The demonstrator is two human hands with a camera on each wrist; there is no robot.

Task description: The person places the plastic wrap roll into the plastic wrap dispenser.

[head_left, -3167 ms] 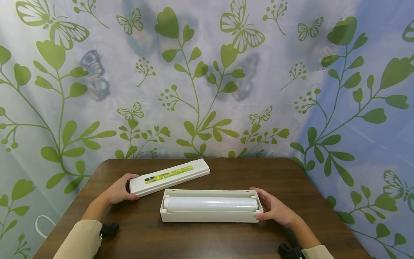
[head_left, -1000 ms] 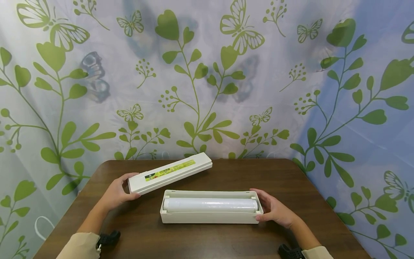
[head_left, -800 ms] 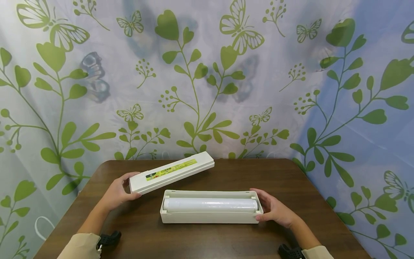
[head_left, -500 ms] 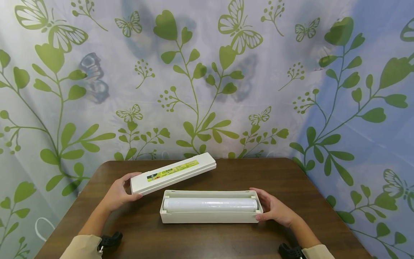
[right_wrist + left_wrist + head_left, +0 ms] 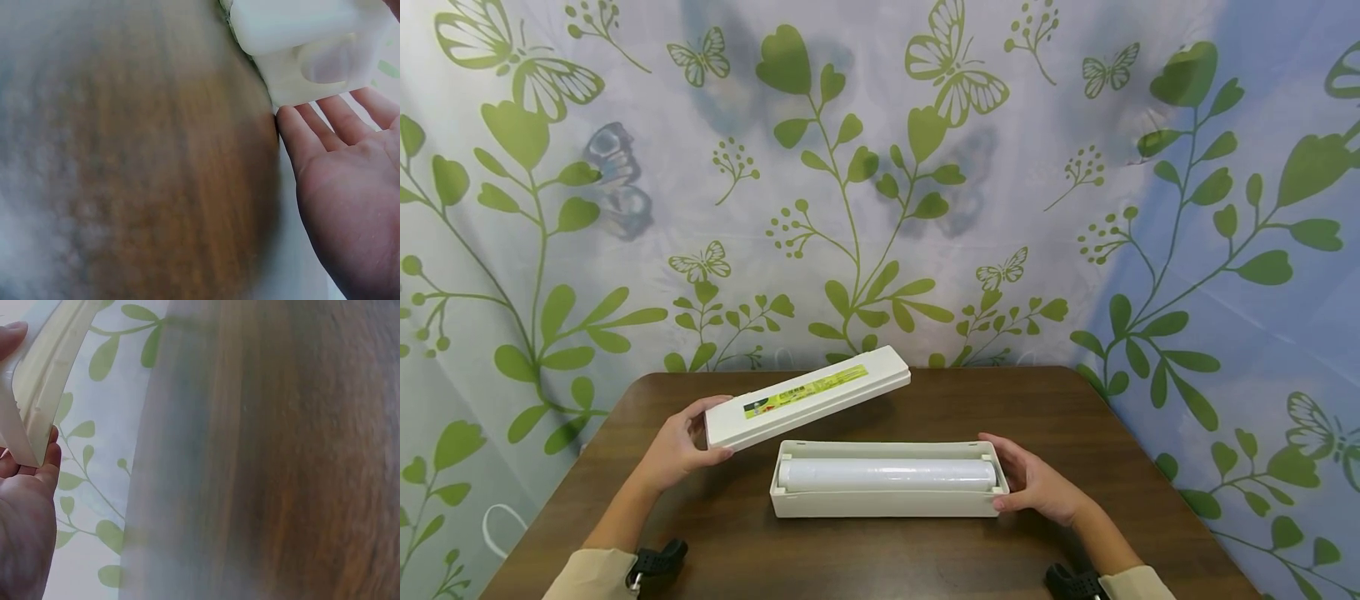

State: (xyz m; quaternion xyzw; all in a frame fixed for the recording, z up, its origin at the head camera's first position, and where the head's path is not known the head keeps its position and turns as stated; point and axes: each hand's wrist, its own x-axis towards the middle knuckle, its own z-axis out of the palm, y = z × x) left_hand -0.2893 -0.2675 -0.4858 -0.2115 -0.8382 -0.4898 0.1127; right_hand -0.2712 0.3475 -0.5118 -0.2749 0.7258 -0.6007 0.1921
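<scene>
Far beyond the left grip (image 5: 676, 450) and the right grip (image 5: 1041, 485), the pale curtain (image 5: 1045, 250) takes up the whole back, green leaves and butterflies from side to side. Beneath both grips runs the bench (image 5: 880, 558), dark brown, wood-grained. And here's the long white box (image 5: 887, 505), topless, sitting on that bench, stretching left from the right grip, open side up. Now the white lid (image 5: 820, 403): it runs out to the right and away from the left grip, slanting up towards its far end, beyond the box and clear of it, hollow underside turned to the left wrist view. Inside the box, just left of the right grip, lies the white roll (image 5: 887, 475), shiny and lengthwise. To the grips themselves: the left one has the lid's near end pinched, thumb in front, fingers behind; the right one holds the box's end, thumb at the front corner, fingers round the far side. Right of the left grip, a yellow-green label (image 5: 805, 391) brightens the lid. Last, a black wristband (image 5: 658, 558) just behind the left grip.
</scene>
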